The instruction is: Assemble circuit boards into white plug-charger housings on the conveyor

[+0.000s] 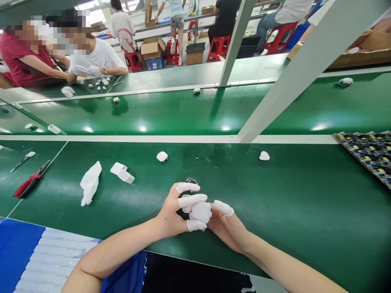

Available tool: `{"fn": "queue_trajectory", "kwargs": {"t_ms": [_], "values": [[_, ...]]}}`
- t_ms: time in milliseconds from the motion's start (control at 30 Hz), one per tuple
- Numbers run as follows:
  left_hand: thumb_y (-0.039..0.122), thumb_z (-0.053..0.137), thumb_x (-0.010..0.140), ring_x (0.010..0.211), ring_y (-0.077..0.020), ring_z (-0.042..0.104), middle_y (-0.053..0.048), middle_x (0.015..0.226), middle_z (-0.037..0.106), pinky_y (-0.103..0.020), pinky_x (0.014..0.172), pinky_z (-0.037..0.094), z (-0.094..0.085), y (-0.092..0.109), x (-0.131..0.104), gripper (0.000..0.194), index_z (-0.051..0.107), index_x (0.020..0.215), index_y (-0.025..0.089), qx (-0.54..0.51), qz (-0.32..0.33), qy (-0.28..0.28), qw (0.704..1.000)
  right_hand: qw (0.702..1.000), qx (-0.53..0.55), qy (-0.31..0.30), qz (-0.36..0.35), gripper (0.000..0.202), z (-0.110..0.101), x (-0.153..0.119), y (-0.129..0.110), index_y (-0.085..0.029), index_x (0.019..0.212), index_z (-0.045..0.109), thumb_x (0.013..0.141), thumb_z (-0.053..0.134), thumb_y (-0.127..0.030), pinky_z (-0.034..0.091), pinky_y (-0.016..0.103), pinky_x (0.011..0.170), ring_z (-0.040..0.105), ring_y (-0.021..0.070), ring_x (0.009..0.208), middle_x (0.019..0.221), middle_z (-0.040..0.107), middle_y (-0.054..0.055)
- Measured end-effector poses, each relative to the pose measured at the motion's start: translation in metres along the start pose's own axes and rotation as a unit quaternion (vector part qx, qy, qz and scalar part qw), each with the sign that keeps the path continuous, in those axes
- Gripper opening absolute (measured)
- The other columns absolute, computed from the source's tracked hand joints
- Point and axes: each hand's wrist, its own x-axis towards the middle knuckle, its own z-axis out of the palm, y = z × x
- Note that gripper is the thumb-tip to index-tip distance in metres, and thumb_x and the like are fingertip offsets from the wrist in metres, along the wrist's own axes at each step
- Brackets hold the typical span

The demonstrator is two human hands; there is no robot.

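Note:
My left hand (177,207), with white finger cots on its fingers, is closed around a small white rounded plastic part (201,213) above the green work surface. My right hand (227,226) meets the same part from the right side, its cot-covered thumb against or close to the edge; its other fingers are mostly hidden behind. Just beyond my left fingers lies a small dark electronic piece (192,181), partly covered by them. Farther forward are a white part with a dark underside (162,156) and another white part (264,156).
To the left lie red-and-black pliers (32,179), a crumpled white cloth or bag (91,184) and white plastic sleeves (122,171). A tray of circuit boards (366,152) stands at right. Beyond the rail, a green belt (171,112) carries scattered parts. Slanted metal posts (287,81) rise ahead; co-workers sit opposite.

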Motion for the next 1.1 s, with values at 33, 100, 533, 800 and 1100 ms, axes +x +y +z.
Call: {"fn": "queue_trajectory", "kwargs": {"t_ms": [33,100,533,800,1100], "values": [[0.049,0.070,0.076,0.115,-0.0290,0.050,-0.010,0.127,0.050,-0.047,0.096,0.046,-0.001,-0.001,0.000,0.057,0.054,0.128,0.032,-0.005,-0.008,-0.008,1.000,0.999,0.030,0.002,0.013,0.043,0.001,0.001,-0.002,-0.017,0.077,0.062,0.085,0.046,-0.056,0.045,0.032,0.071,0.046,0.0163,0.069,0.077,0.055,0.004],[0.043,0.069,0.078,0.120,-0.0303,0.047,-0.012,0.135,0.044,-0.049,0.100,0.043,-0.003,-0.001,0.001,0.062,0.046,0.135,0.032,-0.013,-0.022,-0.026,0.999,0.998,0.059,0.004,0.026,0.036,0.001,0.002,-0.006,-0.018,0.079,0.062,0.085,0.048,-0.051,0.046,0.032,0.072,0.048,0.0168,0.072,0.080,0.055,0.005],[0.008,0.060,0.066,0.102,-0.0241,0.053,-0.008,0.118,0.055,-0.041,0.090,0.050,-0.040,0.004,0.022,0.096,0.014,0.149,0.027,0.057,-0.120,-0.274,0.953,0.993,0.073,0.085,-0.022,0.041,-0.016,0.002,-0.028,-0.022,0.123,0.060,0.084,0.059,-0.033,0.047,0.039,0.096,0.061,0.0186,0.095,0.112,0.065,0.006],[0.030,0.075,0.068,0.088,-0.0221,0.061,-0.005,0.103,0.060,-0.035,0.075,0.054,-0.016,-0.011,0.008,0.073,0.040,0.132,0.025,0.102,-0.217,-0.210,0.948,0.992,-0.001,0.124,-0.021,0.047,-0.012,0.002,-0.021,-0.025,0.123,0.059,0.079,0.069,-0.036,0.050,0.043,0.093,0.064,0.0189,0.088,0.101,0.069,0.005],[0.042,0.064,0.074,0.076,-0.0229,0.068,-0.005,0.095,0.066,-0.030,0.061,0.052,0.000,0.000,0.000,0.053,0.049,0.122,0.022,0.238,-0.242,-0.216,0.915,0.995,-0.008,0.096,0.023,0.037,-0.009,0.005,-0.014,-0.022,0.116,0.065,0.083,0.066,-0.037,0.050,0.040,0.095,0.064,0.0199,0.096,0.109,0.068,0.007]]}}
